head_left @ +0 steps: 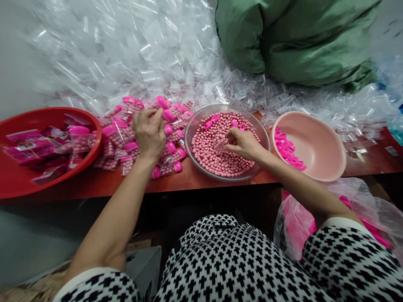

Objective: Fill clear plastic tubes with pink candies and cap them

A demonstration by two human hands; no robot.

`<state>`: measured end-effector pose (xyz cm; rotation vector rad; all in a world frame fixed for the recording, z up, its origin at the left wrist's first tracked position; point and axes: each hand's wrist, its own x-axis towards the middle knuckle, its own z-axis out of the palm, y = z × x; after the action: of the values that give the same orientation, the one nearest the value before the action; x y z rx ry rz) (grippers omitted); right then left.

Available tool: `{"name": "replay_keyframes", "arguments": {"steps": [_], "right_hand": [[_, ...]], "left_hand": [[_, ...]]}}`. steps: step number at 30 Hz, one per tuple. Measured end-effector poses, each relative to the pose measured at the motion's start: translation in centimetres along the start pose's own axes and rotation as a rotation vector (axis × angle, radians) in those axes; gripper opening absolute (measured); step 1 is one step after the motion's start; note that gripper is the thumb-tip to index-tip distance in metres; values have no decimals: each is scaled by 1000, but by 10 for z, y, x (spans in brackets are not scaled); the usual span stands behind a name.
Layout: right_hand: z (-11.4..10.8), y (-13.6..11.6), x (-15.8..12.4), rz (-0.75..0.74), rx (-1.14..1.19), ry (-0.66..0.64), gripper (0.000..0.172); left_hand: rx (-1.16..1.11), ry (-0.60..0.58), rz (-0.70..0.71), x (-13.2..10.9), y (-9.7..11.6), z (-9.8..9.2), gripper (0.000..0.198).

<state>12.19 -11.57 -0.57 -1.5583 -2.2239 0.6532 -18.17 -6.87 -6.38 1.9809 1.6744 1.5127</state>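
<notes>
Keeping the glass bowl of pink beads (220,107) close between both hands, we pinch a clear tube (220,144) in our right hand (244,144), our left hand (149,133) spread over the filled pink-capped tubes (121,134).

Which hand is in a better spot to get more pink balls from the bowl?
Probably the right hand: its fingers are right over the pink balls in the clear bowl. The left hand is outside the bowl, over the pink-capped plastic tubes.
</notes>
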Motion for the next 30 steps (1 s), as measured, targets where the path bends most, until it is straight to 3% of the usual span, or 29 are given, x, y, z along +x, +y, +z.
{"name": "replay_keyframes", "arguments": {"steps": [2, 4, 6, 8, 12, 19, 23, 30], "right_hand": [[-7, -2, -4, -21, 146, 12, 24], [-11, -5, -7, -65, 305, 22, 28], [-13, -7, -9, -115, 447, 13, 34], [-14, -6, -11, -169, 515, 6, 39], [-17, 3, -15, -251, 507, -19, 43], [-12, 21, -12, -294, 572, -51, 39], [-12, 24, -13, -304, 573, -102, 31], [-20, 24, -21, -326, 348, -61, 27]], "left_hand": [[-114, -62, 54, -14, 35, 1, 33], [-297, -272, 82, -26, 71, 8, 38], [-451, -487, 38, -35, 98, 19, 39], [-607, -634, -87, -39, 113, 29, 38], [-896, -736, -352, -39, 118, 42, 42], [-961, -732, -511, -34, 118, 44, 50], [-934, -748, -505, -33, 117, 45, 50], [-877, -779, -398, -34, 119, 48, 42]]}}
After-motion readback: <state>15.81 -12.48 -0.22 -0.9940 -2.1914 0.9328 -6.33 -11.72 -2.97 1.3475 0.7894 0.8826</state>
